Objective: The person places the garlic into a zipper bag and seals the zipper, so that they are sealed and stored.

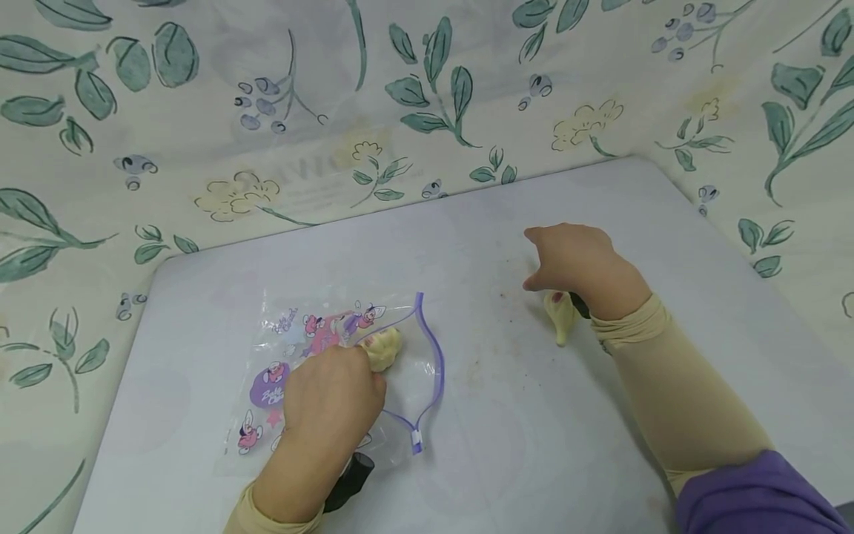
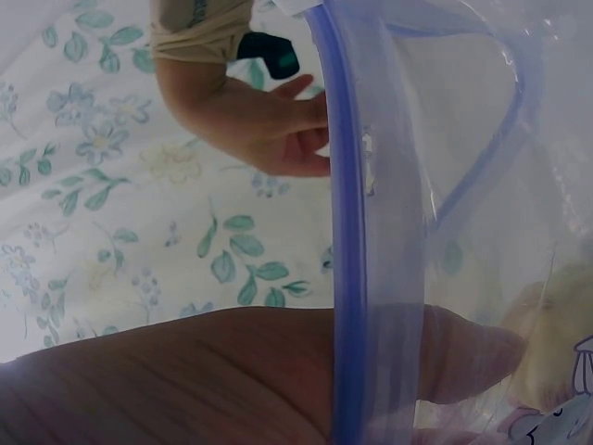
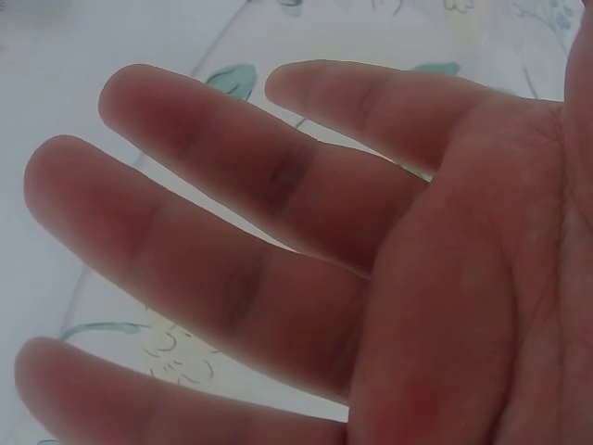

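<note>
Because the clear bag point(image 1: 270, 389) lies on the table point(image 1: 467, 252) with its purple zip edge point(image 1: 437, 356) spread apart, the left hand point(image 1: 333, 393) has room to reach in; its thumb point(image 2: 468, 352), seen through the plastic, meets a pale garlic bulb point(image 1: 383, 348), which it seems to pinch from that side for a firm hold. The right hand point(image 1: 577, 263), fingers wide and holding nothing, hovers near a second bulb point(image 1: 561, 315) lying loose outside the bag, probably because neither hand supports it.
</note>
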Tool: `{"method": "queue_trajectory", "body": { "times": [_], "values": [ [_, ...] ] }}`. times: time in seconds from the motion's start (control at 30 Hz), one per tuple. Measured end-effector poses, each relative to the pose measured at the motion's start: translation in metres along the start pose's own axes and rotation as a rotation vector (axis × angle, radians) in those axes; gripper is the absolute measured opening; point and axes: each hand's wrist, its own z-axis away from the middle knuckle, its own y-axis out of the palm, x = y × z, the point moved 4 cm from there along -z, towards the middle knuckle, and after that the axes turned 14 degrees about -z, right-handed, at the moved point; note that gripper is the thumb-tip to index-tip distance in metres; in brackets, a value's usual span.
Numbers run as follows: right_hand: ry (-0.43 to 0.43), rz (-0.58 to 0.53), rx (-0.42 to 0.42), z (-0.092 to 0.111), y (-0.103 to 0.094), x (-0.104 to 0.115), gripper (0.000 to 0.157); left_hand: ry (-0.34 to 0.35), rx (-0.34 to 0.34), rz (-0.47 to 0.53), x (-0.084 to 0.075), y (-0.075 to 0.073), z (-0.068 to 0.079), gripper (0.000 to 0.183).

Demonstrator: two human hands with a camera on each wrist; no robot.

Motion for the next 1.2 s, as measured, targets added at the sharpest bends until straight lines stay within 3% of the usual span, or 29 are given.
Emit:
{"method": "queue_trajectory", "body": {
  "times": [0.6, 1.2],
  "values": [
    [0.007, -0.012, 0.078, -0.009, 0.016, -0.001, 0.097, -0.002, 0.005, 0.009, -0.001, 0.000, 0.000, 0.018],
    [-0.002, -0.018, 0.070, -0.010, 0.020, -0.002, 0.084, -0.002, -0.012, -0.010, 0.000, 0.000, 0.000, 0.019]
  ]
}}
